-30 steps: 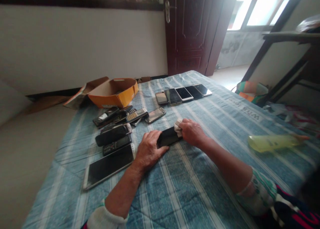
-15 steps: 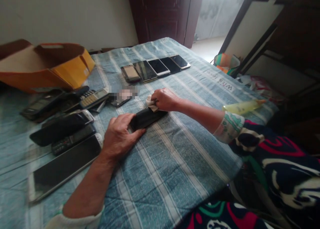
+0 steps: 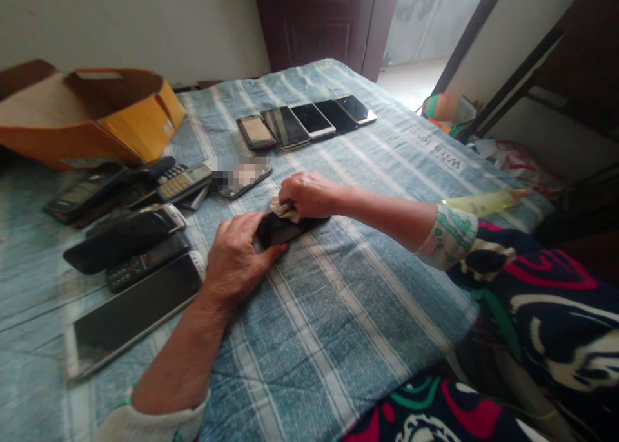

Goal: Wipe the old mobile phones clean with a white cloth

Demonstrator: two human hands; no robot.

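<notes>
A black phone (image 3: 285,231) lies on the striped blue cloth between my hands. My left hand (image 3: 236,249) grips its near left end, thumb along the lower edge and fingers over the far side. Bunched in the closed fingers of my right hand (image 3: 309,194) is a pale cloth (image 3: 282,209), pressed on the phone's upper surface. Just beyond sits another phone (image 3: 246,178), partly blurred out. Left of my left hand rest a large white-framed phone (image 3: 138,313), a small keypad phone (image 3: 147,261) and a dark phone (image 3: 123,236).
An orange cardboard box (image 3: 140,129) stands at the back left, with old phones (image 3: 89,191) piled before it. Several phones line up in a row at the far side, including a white one (image 3: 314,121). A yellowish tube (image 3: 483,203) lies by the right edge.
My right hand and the cloth have shifted left along the phone, towards my left hand. My left hand keeps its grip. The whole view has shifted slightly.
</notes>
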